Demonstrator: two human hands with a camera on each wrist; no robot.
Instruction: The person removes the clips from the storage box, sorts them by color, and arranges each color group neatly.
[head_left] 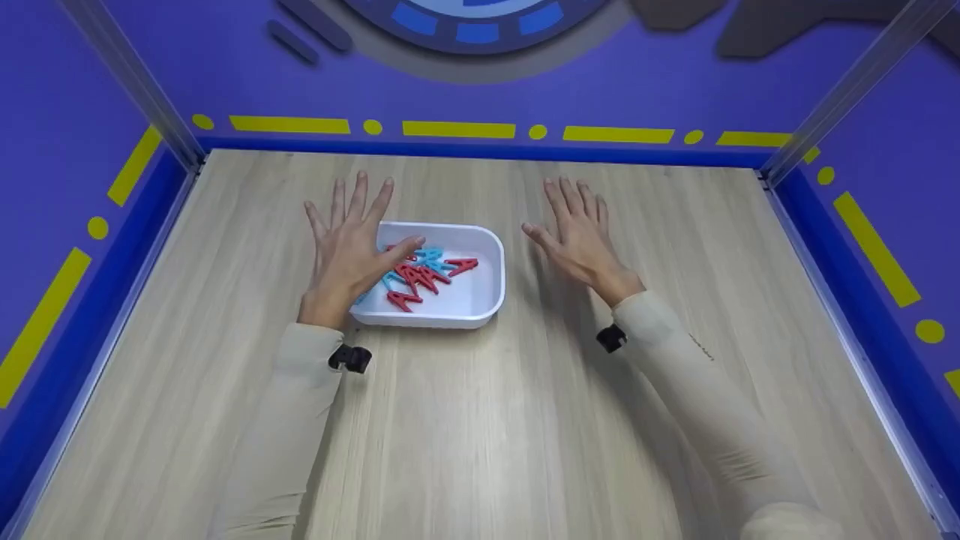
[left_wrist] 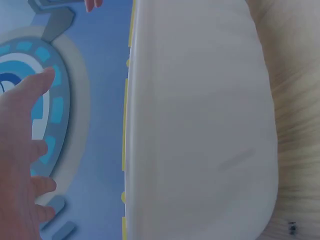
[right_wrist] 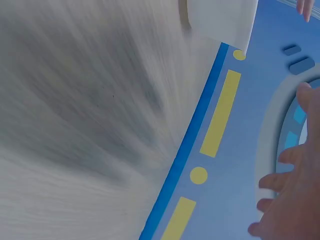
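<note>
A white plastic tub stands on the table, holding several red clothespins and blue clothespins in a loose heap. My left hand, fingers spread, hovers over the tub's left side and hides part of it. To the right of the tub, my right hand is raised above the table with its fingers extended and nothing in them. The tub's outer wall fills much of the left wrist view. In the right wrist view, a corner of the tub shows at the top.
The wood-grain table is bordered by a blue back wall with yellow markings and by side walls. Metal posts rise at the back corners. A small black device sits on the left wrist, another on the right.
</note>
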